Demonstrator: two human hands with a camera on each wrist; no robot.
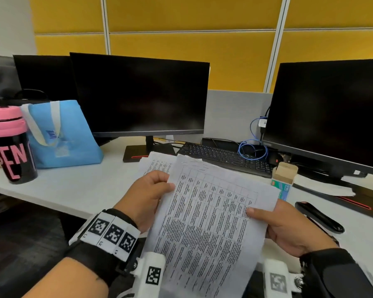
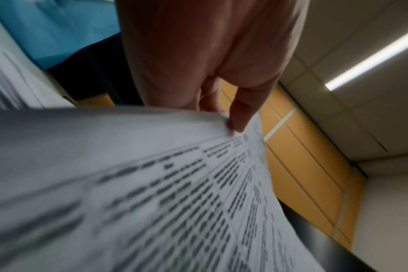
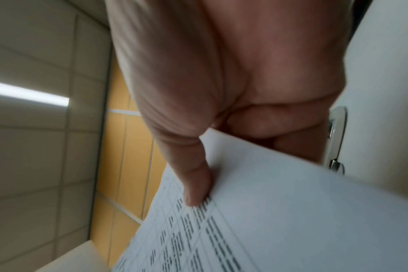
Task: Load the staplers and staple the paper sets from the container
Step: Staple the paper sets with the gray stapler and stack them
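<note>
A printed paper set with a table of text is held up above the desk edge, with several staples along its top left edge. My left hand pinches its left edge, thumb on top; in the left wrist view the thumb presses the paper set. My right hand pinches the right edge, and the right wrist view shows the thumb on the paper set. More printed sheets lie on the desk behind. A black stapler lies on the desk to the right. An open staple box stands behind it.
Two dark monitors stand at the back with a black keyboard between them. A blue bag and a pink and black tumbler stand at the left. The white desk runs beneath.
</note>
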